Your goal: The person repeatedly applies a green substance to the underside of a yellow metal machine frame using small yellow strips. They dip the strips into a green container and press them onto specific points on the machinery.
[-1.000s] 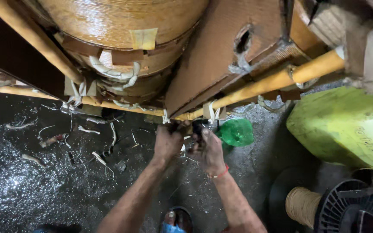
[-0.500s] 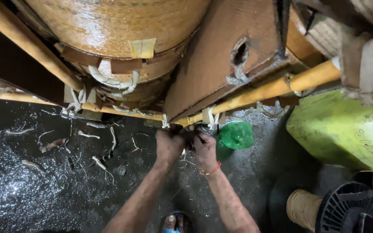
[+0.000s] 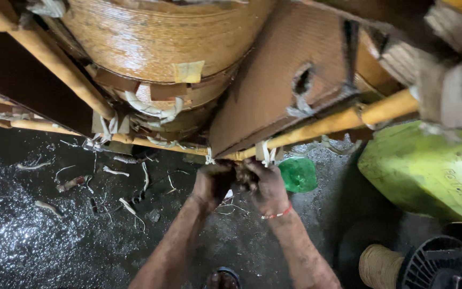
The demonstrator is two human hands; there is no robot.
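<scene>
While both hands meet under the yellow pole, the left hand and right hand curl tight around a small dark knot just below it. That knot looks soft and bendy, best pinched at its loose ends. Below the pole, the dark floor leaves elbow room; the green bottle sits close by.

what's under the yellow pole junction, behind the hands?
A green bottle-like object lies on the dark floor behind the right hand. Left hand meets it at the junction; their grip hides whatever they hold.
</scene>
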